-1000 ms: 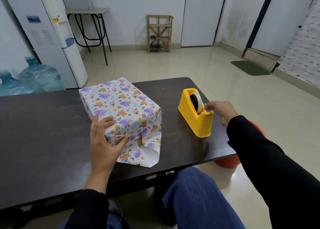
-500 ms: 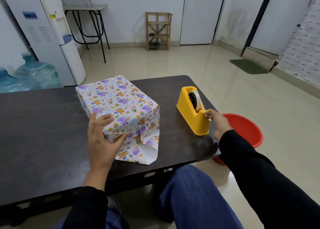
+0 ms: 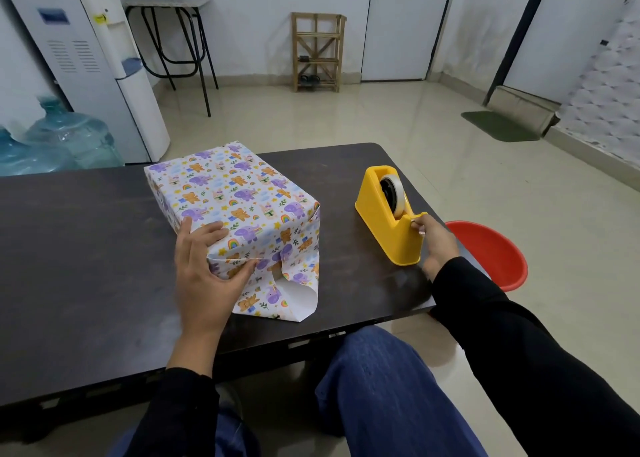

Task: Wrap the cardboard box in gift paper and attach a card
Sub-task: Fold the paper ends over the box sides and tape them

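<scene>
Head view looks down on my dark wood-grain tabletop [image 3: 86, 249], where the wrapped cardboard box [image 3: 235, 186] lies near the middle, one long side running away from me. It is covered in white gift paper printed with purple elephants, orange bears and rainbows. At the near end the wrapping is unfinished: a loose paper flap [image 3: 298, 301] spills flat onto the tabletop, white underside showing, with an open gap above it. My left grip [image 3: 204, 276] is spread apart over the box's near left corner, straight fingers lying on the top face and the thumb pressing a folded edge against the end face. Well to the right of the box stands a yellow plastic tape dispenser [image 3: 384, 228]. Upright in its well sits a roll of pale tape [image 3: 394, 193] on a dark hub. My right grip [image 3: 433, 242] is closed, thumb and forefinger pinched together at the dispenser's cutter end; I cannot tell whether a strip of tape lies between them. On the floor past the tabletop's right edge sits a round red plastic basin [image 3: 491, 252], partly hidden by my black sleeve. Beyond the tabletop's left end stand two blue water jugs [image 3: 69, 134] beside a white water cooler [image 3: 86, 58]. A small wooden rack [image 3: 317, 51] holds something dark on its lowest shelf, too small to name.
</scene>
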